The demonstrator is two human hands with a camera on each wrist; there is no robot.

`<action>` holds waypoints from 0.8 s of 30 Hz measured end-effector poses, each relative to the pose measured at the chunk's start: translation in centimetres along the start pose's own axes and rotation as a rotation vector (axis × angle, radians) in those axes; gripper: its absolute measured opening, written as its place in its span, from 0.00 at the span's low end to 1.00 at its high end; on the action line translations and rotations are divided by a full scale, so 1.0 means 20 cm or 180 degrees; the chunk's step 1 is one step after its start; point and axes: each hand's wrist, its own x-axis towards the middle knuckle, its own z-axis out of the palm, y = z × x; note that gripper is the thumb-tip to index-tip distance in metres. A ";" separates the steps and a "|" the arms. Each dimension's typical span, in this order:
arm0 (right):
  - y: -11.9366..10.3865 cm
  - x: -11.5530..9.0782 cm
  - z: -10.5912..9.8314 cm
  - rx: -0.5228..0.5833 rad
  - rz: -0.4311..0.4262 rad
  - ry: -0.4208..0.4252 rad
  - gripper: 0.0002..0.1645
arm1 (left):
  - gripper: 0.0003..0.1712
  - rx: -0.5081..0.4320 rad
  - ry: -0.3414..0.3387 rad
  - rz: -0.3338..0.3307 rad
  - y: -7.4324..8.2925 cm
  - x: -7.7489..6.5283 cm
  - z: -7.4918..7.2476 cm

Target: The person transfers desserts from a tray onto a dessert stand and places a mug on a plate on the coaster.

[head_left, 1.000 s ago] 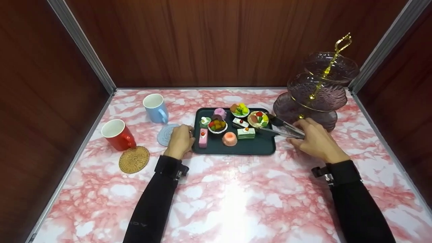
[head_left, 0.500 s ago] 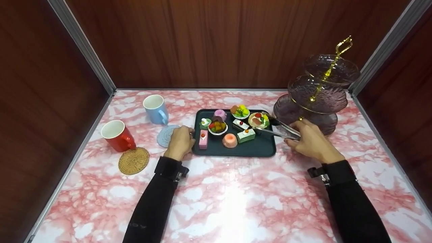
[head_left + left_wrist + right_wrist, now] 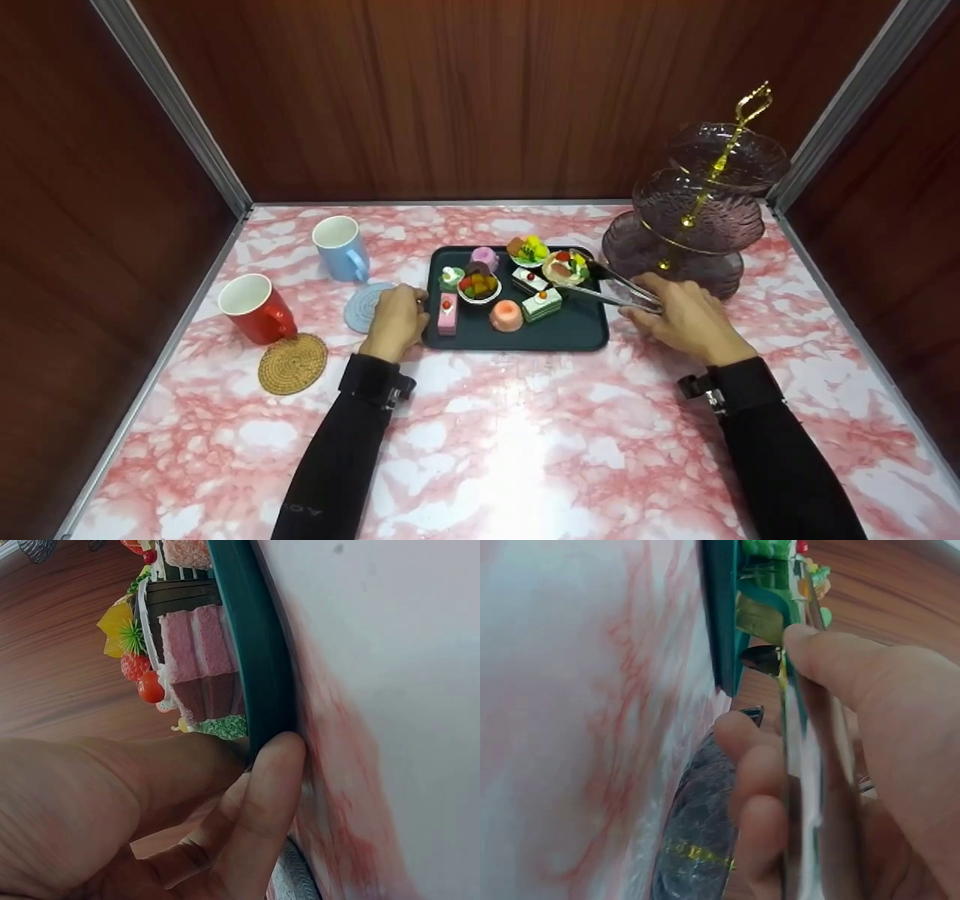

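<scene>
My left hand (image 3: 397,322) pinches the left edge of a dark green tray (image 3: 566,330), thumb above and fingers at the side in the left wrist view. With my right hand (image 3: 686,319) I hold metal tongs (image 3: 609,297), whose two arms are spread around a fruit tart (image 3: 559,274) at the tray's right. Whether the tips touch the tart is hard to tell. Also on the tray are a green layered cake slice (image 3: 541,306), a peach ring-shaped cake (image 3: 506,318), a pink cake slice (image 3: 447,319) and a fruit cup (image 3: 480,287).
Right of the tray stands a three-tier purple glass stand (image 3: 701,214) with a gold handle. To the left are a blue mug (image 3: 339,251), a red mug (image 3: 253,311), a blue coaster (image 3: 364,307) and a woven tan coaster (image 3: 292,365). Wooden panels surround the marbled table.
My right hand and the tongs have shifted slightly left, the tips staying around the tart. My left hand keeps its grip on the tray. The whole view has drifted a little.
</scene>
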 end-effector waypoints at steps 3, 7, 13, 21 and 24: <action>0.01 0.00 0.00 -0.0017 0.0037 0.0018 0.31 | 0.19 -0.0070 -0.0050 -0.0069 0.00 0.00 0.00; 0.01 0.00 0.01 0.0162 0.0093 0.0017 0.33 | 0.19 -0.0130 -0.0102 -0.0135 0.00 0.00 0.00; 0.00 0.01 0.03 0.0335 0.0142 0.0062 0.30 | 0.19 -0.0076 -0.0051 -0.0059 0.00 0.00 0.00; 0.00 0.00 0.02 0.0401 0.0130 0.0203 0.20 | 0.18 -0.0020 -0.0018 -0.0022 0.00 0.01 0.01; 0.00 0.00 0.01 0.0392 0.0052 0.0256 0.16 | 0.17 0.0038 0.0007 0.0017 0.00 0.01 0.01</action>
